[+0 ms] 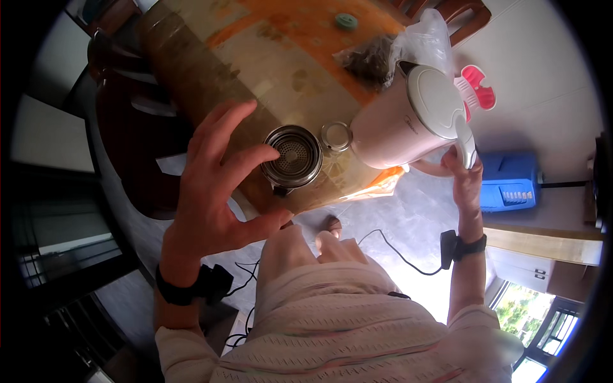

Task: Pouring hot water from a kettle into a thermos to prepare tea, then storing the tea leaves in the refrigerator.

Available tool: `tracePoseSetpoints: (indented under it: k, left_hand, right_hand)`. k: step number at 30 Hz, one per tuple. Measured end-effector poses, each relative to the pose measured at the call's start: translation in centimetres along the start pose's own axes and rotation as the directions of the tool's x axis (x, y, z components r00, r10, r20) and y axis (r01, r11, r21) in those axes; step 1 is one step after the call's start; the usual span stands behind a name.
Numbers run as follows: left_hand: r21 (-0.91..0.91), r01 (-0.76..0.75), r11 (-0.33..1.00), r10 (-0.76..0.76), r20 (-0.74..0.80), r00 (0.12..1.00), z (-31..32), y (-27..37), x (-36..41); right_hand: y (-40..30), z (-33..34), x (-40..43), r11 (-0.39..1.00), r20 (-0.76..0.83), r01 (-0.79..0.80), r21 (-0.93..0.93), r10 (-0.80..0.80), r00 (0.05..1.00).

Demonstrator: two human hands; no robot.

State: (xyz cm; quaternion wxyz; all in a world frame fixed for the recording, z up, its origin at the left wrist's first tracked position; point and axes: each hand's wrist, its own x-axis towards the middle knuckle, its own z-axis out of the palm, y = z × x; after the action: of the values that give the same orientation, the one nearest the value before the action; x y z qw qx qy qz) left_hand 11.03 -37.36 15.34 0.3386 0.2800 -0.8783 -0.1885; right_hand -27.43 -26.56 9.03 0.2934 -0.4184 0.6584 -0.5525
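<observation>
My right hand grips the handle of a white electric kettle with a closed lid, whose base is at the table's near right edge. The fingers of my left hand are spread, with a fingertip over the rim of a round metal vessel with a perforated strainer; contact cannot be told. That vessel has a dark handle or spout at its near side. A small round metal-rimmed lid lies between it and the kettle.
The table has a patterned cover. A clear plastic bag with dark contents, a green round object and a pink and white plastic item are beyond. Dark wooden chairs stand left. A blue container is at right.
</observation>
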Motion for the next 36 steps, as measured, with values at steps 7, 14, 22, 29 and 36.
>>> tracePoseSetpoints:
  k: [7,14,22,29,36]
  left_hand:
    - [0.235,-0.200,0.951,0.098,0.386,0.917,-1.3,1.2,3.8]
    - [0.264,-0.292,0.919,0.123,0.511,0.850,-1.2,1.5,5.5]
    - [0.353,-0.370,0.859,0.095,0.600,0.794,-1.5,2.4,6.1]
    - [0.343,-0.279,0.897,0.088,0.481,0.872,-1.5,1.4,5.5]
    - [0.344,-0.252,0.905,0.073,0.459,0.886,-1.4,1.2,4.8]
  right_hand:
    - [-0.2,-0.1,-0.1,0.999,-0.018,-0.034,-0.018,0.034,0.999]
    - [-0.2,-0.2,-0.1,0.998,-0.031,-0.056,-0.017,0.055,0.998]
    - [0.1,-0.2,-0.1,0.998,-0.039,-0.060,0.006,0.060,0.997]
    - [-0.2,-0.1,-0.2,0.998,-0.030,-0.069,0.009,0.069,0.997]
    - [-0.8,0.7,-0.3,0.999,-0.049,-0.024,-0.047,0.022,0.999]
